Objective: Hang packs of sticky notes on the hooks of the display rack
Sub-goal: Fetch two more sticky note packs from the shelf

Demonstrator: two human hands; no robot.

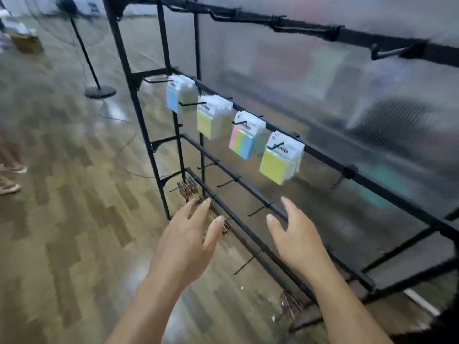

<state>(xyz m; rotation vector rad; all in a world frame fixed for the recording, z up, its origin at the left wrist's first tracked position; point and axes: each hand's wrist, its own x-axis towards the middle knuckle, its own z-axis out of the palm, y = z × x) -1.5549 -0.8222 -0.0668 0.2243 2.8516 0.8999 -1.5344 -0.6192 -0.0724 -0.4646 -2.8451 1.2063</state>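
A black display rack (323, 150) runs from upper left to lower right. On its middle bar hang several groups of sticky-note packs: a blue pack (173, 98), a yellow-green pack (211, 122), a striped pastel pack (244, 142) and a yellow pack (278, 167). Both my hands are held out in front of the lower bars with nothing in them. My left hand (188, 239) has its fingers spread and relaxed. My right hand (298, 237) is also open, palm facing left. The hooks (226, 183) on the lower bar near my hands are bare.
Small dark items (188, 188) hang on the bottom bar at the left. The top bar's hooks (387, 54) are bare. A stand with a round base (99, 91) is on the wooden floor behind. A person's feet (10, 180) show at the left edge.
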